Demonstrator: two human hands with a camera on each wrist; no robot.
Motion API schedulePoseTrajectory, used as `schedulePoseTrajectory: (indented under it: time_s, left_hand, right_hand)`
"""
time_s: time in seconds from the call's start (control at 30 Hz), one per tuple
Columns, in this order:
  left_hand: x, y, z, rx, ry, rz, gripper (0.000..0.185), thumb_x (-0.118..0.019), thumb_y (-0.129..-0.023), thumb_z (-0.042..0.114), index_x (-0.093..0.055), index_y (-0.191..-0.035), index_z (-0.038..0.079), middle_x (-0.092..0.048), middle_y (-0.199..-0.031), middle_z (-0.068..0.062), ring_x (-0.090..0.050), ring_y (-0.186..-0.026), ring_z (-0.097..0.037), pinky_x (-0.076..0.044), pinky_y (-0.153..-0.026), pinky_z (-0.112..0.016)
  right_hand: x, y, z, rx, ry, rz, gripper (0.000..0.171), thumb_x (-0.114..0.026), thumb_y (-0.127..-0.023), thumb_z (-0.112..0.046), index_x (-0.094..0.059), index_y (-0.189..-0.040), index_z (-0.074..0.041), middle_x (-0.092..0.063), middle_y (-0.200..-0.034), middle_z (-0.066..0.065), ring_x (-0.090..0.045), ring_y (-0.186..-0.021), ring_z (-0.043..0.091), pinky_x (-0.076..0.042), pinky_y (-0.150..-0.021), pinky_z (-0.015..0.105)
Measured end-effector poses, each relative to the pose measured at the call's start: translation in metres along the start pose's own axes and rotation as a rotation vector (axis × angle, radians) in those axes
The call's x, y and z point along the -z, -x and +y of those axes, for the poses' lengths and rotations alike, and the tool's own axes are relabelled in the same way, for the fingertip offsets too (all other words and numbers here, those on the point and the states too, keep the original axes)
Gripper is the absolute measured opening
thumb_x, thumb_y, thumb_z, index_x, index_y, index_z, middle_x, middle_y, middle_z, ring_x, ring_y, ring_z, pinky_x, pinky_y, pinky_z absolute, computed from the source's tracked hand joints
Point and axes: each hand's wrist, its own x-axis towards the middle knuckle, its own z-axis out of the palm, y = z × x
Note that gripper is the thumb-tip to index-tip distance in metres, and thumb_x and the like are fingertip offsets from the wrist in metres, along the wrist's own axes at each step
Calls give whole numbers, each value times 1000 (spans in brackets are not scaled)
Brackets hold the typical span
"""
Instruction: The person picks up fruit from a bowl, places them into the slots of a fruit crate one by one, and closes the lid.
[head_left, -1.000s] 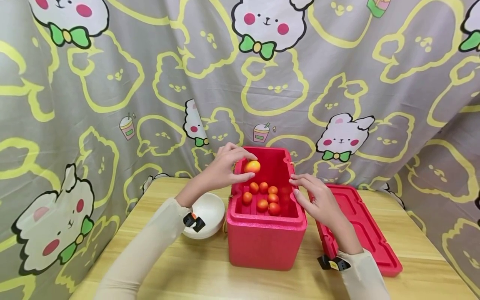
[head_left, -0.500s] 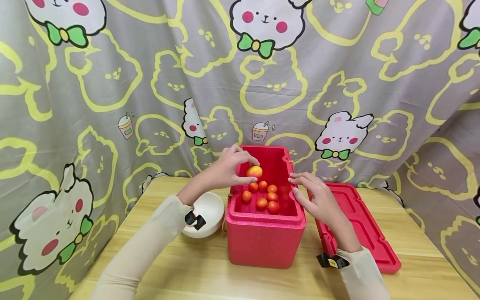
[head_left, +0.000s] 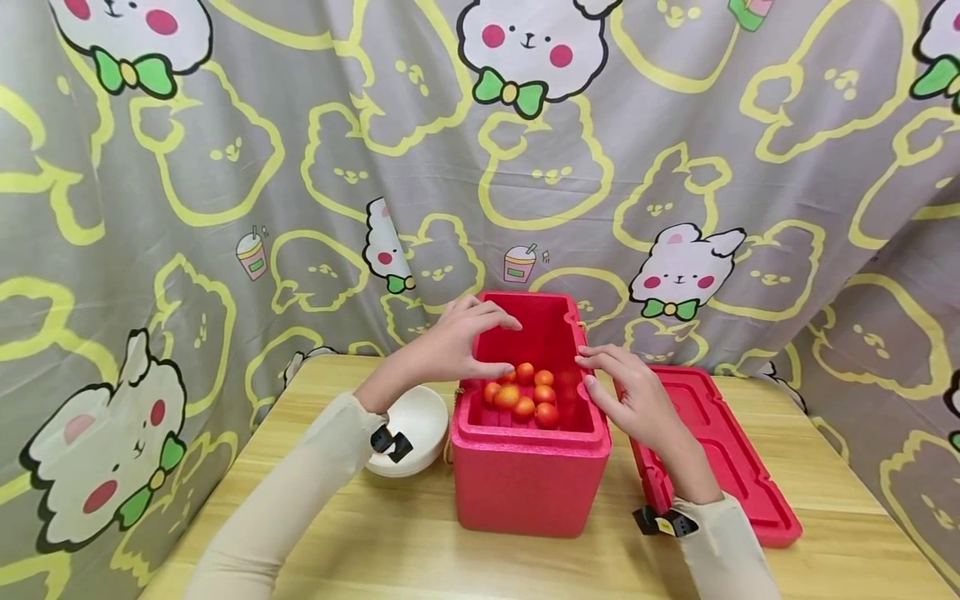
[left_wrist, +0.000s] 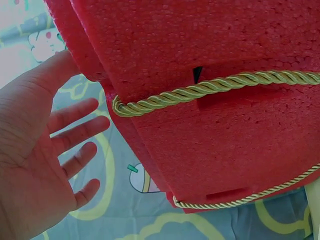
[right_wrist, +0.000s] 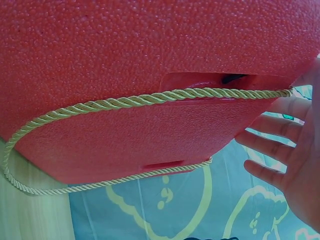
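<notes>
one red foam box (head_left: 528,483) stands open on the table (head_left: 420,550), with one red lid (head_left: 723,450) lying flat to its right and one white bowl (head_left: 416,429) just beside its left wall. inside the box lie about seven small orange-red tomatoes (head_left: 525,393), though the cluster is too tight for a sure count. the left hand (head_left: 457,342) hovers over the box's left rim with fingers spread and holding nothing, and the right hand (head_left: 626,392) hangs over the right rim, fingers loosely extended and likewise empty.
</notes>
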Motion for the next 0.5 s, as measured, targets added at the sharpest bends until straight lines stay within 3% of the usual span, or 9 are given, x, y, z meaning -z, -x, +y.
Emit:
schedulePoseTrajectory:
  time_s: [0.5]
  left_hand:
    - [0, 13, -11, 66, 18, 34, 54, -82, -81, 36, -65, -129, 20, -59, -135, -1, -46, -120, -19, -38, -101, -45]
  right_hand:
    - [0, 0, 0, -5, -5, 2, 33, -72, -87, -14, -71, -120, -11, -67, -131, 6, -62, -119, 24, -58, -89, 54]
